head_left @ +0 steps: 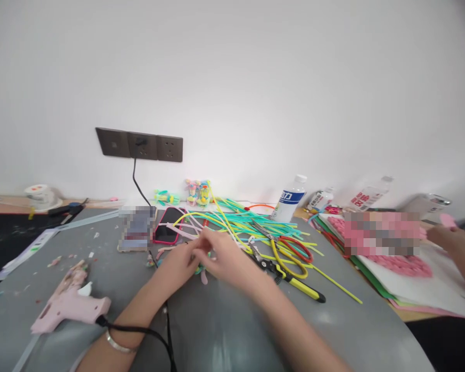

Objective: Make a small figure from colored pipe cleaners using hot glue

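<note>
My left hand and my right hand meet over the middle of the grey table, fingers bent and pinched together. Whatever they hold is mostly hidden by the fingers. Just under the fingertips a small pink and teal fuzzy piece peeks out; I cannot tell if it is held or lies on the table. Behind the hands spreads a pile of green and yellow pipe cleaners. Yellow-handled pliers lie right of my right hand, beside scissors with yellow and red handles.
A pink glue gun lies at left, its black cord passing by my left forearm. Two phones, one pink-edged, lie behind. Pipe-cleaner figures and a white bottle stand by the wall. At right, another person's hand is near pink knitting.
</note>
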Motion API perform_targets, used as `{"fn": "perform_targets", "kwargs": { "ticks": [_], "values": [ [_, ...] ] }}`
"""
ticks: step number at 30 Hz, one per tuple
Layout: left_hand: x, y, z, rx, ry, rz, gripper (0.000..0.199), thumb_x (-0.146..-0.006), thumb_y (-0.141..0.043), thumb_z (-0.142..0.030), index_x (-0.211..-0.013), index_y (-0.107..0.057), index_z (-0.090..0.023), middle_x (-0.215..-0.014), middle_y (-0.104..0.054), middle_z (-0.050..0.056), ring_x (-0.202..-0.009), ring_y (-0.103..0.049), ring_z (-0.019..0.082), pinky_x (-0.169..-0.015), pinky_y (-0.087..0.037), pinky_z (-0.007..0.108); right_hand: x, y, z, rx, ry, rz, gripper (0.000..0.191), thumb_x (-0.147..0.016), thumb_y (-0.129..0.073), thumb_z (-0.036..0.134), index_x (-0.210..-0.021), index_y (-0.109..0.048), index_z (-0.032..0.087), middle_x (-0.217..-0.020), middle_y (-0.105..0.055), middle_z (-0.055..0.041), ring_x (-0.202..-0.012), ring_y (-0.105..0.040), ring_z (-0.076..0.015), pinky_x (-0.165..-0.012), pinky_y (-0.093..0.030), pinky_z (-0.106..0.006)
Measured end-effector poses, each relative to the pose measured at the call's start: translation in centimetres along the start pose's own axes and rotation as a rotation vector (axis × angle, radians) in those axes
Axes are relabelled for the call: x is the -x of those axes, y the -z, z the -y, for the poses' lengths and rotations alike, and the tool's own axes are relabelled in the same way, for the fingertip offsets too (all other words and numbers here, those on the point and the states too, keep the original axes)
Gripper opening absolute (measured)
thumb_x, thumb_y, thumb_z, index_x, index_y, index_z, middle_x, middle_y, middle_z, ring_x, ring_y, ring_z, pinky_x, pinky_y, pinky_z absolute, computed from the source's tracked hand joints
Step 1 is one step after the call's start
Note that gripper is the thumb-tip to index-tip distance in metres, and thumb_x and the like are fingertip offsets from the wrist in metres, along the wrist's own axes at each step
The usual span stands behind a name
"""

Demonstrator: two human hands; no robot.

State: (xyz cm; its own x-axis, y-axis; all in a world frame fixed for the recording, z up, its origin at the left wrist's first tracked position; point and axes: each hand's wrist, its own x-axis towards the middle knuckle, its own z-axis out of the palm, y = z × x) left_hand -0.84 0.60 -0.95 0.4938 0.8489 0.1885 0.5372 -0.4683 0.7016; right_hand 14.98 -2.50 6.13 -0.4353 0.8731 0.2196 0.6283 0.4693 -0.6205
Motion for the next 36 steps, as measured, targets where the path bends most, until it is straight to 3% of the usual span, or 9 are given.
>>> {"fn": "perform_targets", "kwargs": {
  "ticks": [4,7,10,14,20,36],
  "values": [
    [-0.2,0.0,-1.1,-0.084,0.107,0.033,0.019,-0.093,-0.042,-0.029,-0.088,-0.058,-0.021,-0.074,-0.065,0.001,-0.066,-0.060,0.018,-0.063,-0.040,0.028,0.1,3.5,-6.6,-0.153,-0.125,0.263,0.007,-0.087,-0.056,0.022,-0.082,-0.059,0.018,-0.067,-0.056,0.0020,-0.062,-0.050,-0.0135,-0.060,-0.037,-0.024],
    [-0.3,0.0,-1.5,-0.087,0.119,0.043,0.021,-0.093,-0.042,-0.031,-0.087,-0.059,-0.021,-0.072,-0.064,-0.001,-0.062,-0.056,0.016,-0.060,-0.037,0.025,0.2,3.6,-9.6,-0.231,-0.154,0.327,0.008,-0.085,-0.059,0.023,-0.081,-0.062,0.018,-0.063,-0.054,0.0032,-0.058,-0.048,-0.0125,-0.056,-0.036,-0.023],
    [-0.3,-0.2,-1.3,-0.071,0.127,0.060,0.019,-0.093,-0.046,-0.032,-0.088,-0.060,-0.021,-0.073,-0.064,-0.001,-0.063,-0.056,0.015,-0.060,-0.037,0.024,0.4,2.8,-11.2,-0.271,-0.133,0.338,0.008,-0.084,-0.061,0.022,-0.079,-0.064,0.017,-0.064,-0.058,0.0021,-0.058,-0.049,-0.0123,-0.056,-0.037,-0.023],
    [-0.2,-0.2,-1.3,-0.069,0.139,0.074,0.015,-0.091,-0.052,-0.033,-0.091,-0.061,-0.021,-0.077,-0.063,-0.001,-0.067,-0.057,0.014,-0.061,-0.038,0.024,0.9,2.6,-12.1,-0.312,-0.074,0.353,0.006,-0.084,-0.062,0.020,-0.082,-0.067,0.017,-0.075,-0.065,-0.0012,-0.063,-0.054,-0.0130,-0.059,-0.041,-0.023],
    [-0.1,0.0,-1.7,-0.081,0.109,0.100,0.010,-0.092,-0.053,-0.030,-0.095,-0.060,-0.023,-0.088,-0.066,-0.001,-0.072,-0.058,0.013,-0.064,-0.040,0.023,1.6,2.9,-12.3,-0.250,-0.092,0.344,0.007,-0.084,-0.065,0.023,-0.079,-0.067,0.018,-0.077,-0.060,-0.0011,-0.067,-0.054,-0.0139,-0.062,-0.043,-0.024],
    [-0.1,0.1,-1.9,-0.084,0.094,0.107,0.011,-0.093,-0.050,-0.027,-0.095,-0.061,-0.023,-0.083,-0.066,-0.002,-0.070,-0.059,0.013,-0.061,-0.040,0.023,1.6,2.3,-11.9,-0.178,-0.107,0.319,0.007,-0.088,-0.059,0.019,-0.082,-0.062,0.020,-0.076,-0.057,0.0010,-0.067,-0.052,-0.0132,-0.062,-0.041,-0.025]
  ]
}}
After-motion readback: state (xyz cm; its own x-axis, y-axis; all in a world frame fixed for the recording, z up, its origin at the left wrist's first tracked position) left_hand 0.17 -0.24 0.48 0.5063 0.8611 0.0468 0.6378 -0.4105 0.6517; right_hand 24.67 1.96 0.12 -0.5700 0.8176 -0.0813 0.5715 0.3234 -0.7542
